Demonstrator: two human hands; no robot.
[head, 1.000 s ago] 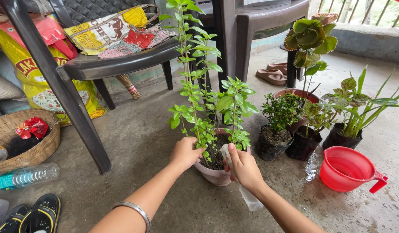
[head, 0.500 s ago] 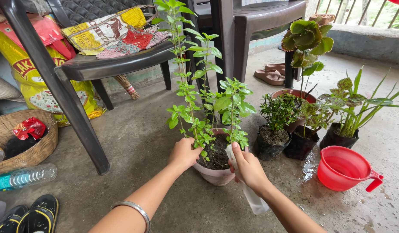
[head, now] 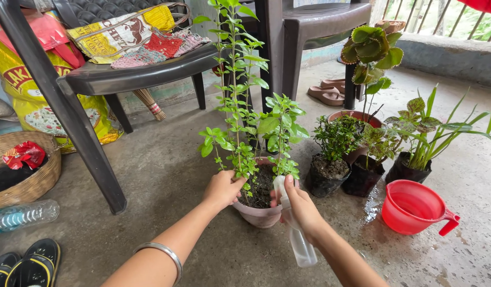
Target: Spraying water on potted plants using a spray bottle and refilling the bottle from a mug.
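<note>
A pale pink pot [head: 259,215] with dark soil holds a tall leafy green plant [head: 245,106]. My left hand [head: 222,189] grips the pot's left rim, a silver bangle [head: 160,252] on that forearm. My right hand [head: 300,209] is closed round a small clear spray bottle [head: 299,247], its white nozzle up by the right rim and pointing at the soil, my forefinger lying on top of it.
Several smaller potted plants [head: 330,159] and a red plastic jug [head: 415,208] stand to the right on wet concrete. Dark plastic chairs [head: 96,85] behind and left. A wicker basket [head: 27,183], water bottle [head: 22,214] and black sandals [head: 38,260] lie at left.
The view has drifted slightly, so everything sits a little more to the left. The spray bottle hangs more upright under my right hand. Both hands stay at the pot.
</note>
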